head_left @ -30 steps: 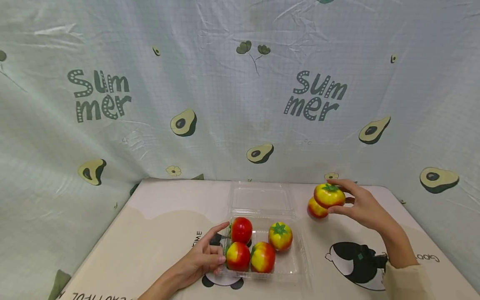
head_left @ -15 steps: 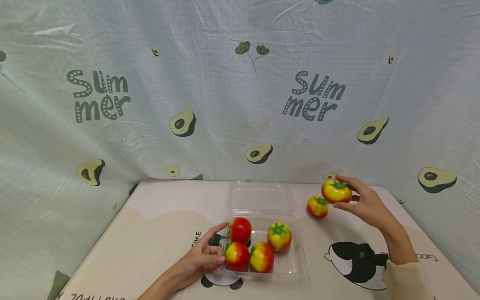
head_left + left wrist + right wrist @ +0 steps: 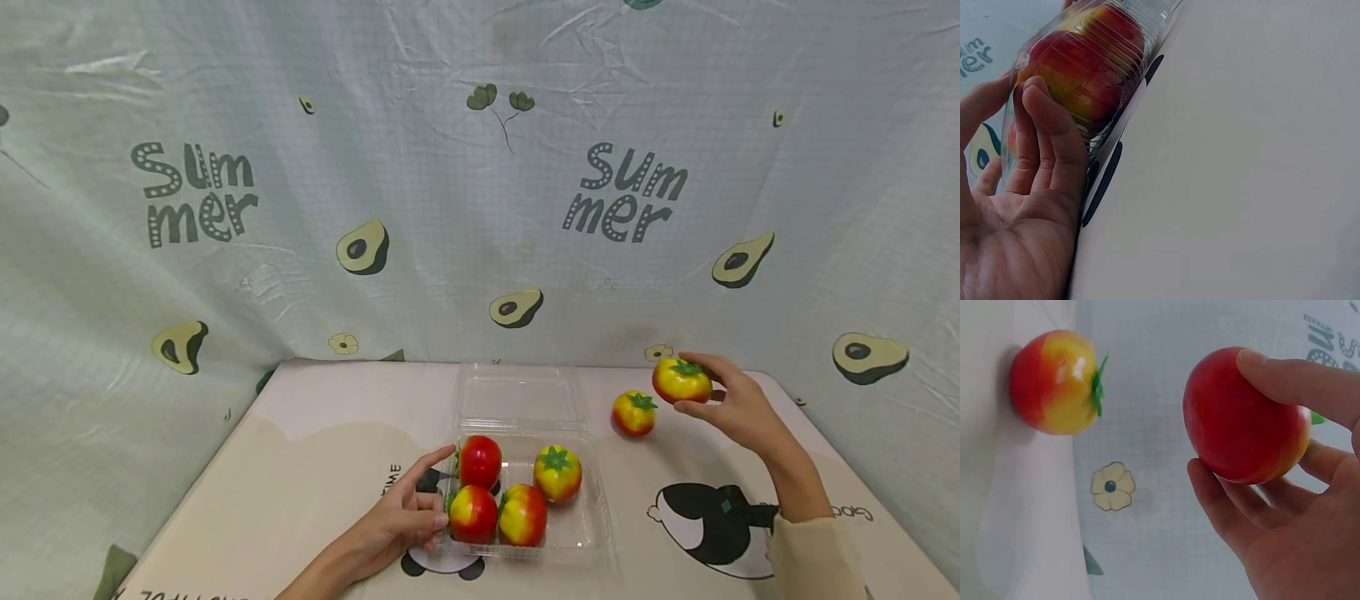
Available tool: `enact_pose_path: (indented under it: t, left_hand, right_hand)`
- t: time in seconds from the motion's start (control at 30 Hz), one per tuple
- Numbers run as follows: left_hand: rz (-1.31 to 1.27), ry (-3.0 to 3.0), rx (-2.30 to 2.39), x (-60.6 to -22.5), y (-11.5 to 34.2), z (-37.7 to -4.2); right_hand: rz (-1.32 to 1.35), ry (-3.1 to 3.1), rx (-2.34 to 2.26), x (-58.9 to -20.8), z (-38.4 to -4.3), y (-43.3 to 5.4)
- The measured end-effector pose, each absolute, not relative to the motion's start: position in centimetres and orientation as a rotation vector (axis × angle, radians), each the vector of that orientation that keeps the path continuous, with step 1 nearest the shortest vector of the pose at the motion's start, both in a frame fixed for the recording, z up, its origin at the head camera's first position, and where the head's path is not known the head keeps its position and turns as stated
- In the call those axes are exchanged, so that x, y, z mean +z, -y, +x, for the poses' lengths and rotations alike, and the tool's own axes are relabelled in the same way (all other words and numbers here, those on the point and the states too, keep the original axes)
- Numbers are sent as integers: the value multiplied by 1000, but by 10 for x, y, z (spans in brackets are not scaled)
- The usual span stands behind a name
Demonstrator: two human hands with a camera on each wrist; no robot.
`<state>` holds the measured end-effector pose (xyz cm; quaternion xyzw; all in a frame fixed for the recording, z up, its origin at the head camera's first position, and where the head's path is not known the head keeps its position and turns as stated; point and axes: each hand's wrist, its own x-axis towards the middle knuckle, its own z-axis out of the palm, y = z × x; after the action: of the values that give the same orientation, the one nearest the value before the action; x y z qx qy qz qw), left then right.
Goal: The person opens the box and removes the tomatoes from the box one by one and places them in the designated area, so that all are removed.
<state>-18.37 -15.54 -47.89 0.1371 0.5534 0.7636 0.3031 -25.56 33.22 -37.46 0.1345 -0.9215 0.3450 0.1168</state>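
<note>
My right hand [image 3: 738, 408] grips a glossy red-and-yellow toy tomato [image 3: 681, 381] between thumb and fingers, raised over the table's back right. In the right wrist view the tomato's red underside [image 3: 1241, 419] faces the camera. A second loose tomato [image 3: 633, 413] rests on the table just left of it, green leaves on top. My left hand [image 3: 390, 527] lies along the left side of a clear plastic box [image 3: 573, 529], index finger stretched forward and thumb at the front corner. In the left wrist view, bent fingers [image 3: 1054, 137] are right at the box's ribbed wall.
Inside the box are several tomatoes: a red one [image 3: 480, 462], two red-and-yellow ones in front, and one [image 3: 557, 473] at the right. The box's clear lid [image 3: 521, 396] is folded back. A hanging avocado-print cloth [image 3: 450, 192] rises behind the table [image 3: 330, 450].
My right hand has carried its tomato right and slightly up, away from the loose tomato it overlapped before. My left hand and the box have kept their places.
</note>
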Motion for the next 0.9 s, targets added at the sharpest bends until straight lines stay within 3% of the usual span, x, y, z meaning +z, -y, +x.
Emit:
enact_pose_path:
  t: [0.9]
  left_hand:
    - [347, -1467, 2022, -480, 156, -184]
  right_hand:
    - [264, 2774, 1127, -401, -272, -349]
